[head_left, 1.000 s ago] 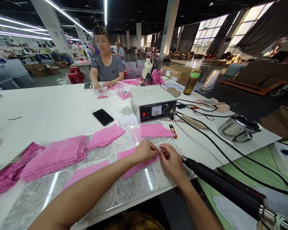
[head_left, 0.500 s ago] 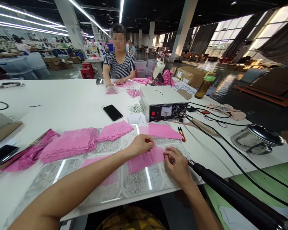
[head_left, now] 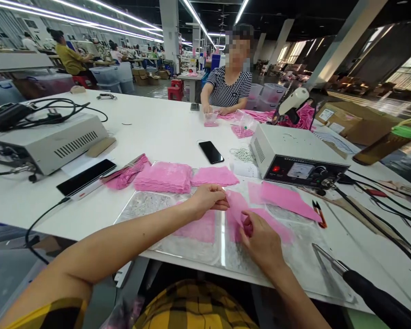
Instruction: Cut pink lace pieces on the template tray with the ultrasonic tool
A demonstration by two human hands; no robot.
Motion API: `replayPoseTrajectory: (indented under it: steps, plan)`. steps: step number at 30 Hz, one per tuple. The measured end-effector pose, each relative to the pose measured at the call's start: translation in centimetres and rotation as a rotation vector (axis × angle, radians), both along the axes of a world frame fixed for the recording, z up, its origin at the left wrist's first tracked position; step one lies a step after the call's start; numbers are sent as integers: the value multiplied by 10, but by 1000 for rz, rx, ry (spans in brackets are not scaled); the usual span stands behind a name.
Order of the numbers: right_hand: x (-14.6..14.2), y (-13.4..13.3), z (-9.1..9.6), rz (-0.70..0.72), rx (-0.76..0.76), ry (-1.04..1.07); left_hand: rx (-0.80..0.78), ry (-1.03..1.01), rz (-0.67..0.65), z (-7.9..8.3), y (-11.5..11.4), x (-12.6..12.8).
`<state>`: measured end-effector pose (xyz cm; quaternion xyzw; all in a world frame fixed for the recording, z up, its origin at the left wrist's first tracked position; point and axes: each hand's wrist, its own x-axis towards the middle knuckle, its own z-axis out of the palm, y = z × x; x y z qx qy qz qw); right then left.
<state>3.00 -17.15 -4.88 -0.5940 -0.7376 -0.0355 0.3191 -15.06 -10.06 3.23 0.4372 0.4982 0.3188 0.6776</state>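
Left hand (head_left: 210,201) pinching pink cloth (head_left: 237,203) near its top; right hand (head_left: 262,235) pinching its right edge. Cloth's between them, over the mat (head_left: 140,203) on the table (head_left: 157,119). 2 pink stacks (head_left: 164,177) beyond, snips (head_left: 319,214) at right.

No lettering is legible: markings blur on the black front panel (head_left: 310,179) of a cream metal box (head_left: 296,138) and white labels (head_left: 326,114) on a brown cardboard carton (head_left: 359,122).

Bright ceiling tubes (head_left: 241,11), wide-angle edge distortion
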Motion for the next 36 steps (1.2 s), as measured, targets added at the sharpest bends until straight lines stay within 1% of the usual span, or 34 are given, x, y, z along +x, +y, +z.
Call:
replayPoseTrajectory:
  steps: [4,7,10,12,14,17,20,25,30,32,34,36]
  plan:
    - [-17,9,4,90,64,-29,59,72,37,-2,-5,-47]
    - [-37,9,7,232,118,-54,137,218,62,-9,-15,-88]
    - [-57,7,5,393,153,-64,224,397,82,-18,-31,-124]
    - [-65,5,1,468,157,-64,271,505,75,-25,-43,-141]
    - [-68,4,-1,519,157,-65,315,592,55,-31,-55,-153]
    - [-68,1,-1,571,162,-52,395,695,22,-38,-69,-160]
    - [-67,-2,1,589,149,-41,480,771,-22,-41,-76,-161]
    - [-65,-3,2,568,123,-53,574,884,-83,-46,-84,-160]
    - [-54,-4,8,544,76,-39,744,1141,-206,-46,-89,-163]
    - [-48,-6,10,528,50,-10,858,1199,-195,-46,-89,-167]
    - [-43,-10,10,516,33,8,1046,1195,-186,-48,-88,-170]
    - [-36,-15,10,511,26,9,1242,1147,-214,-51,-86,-173]
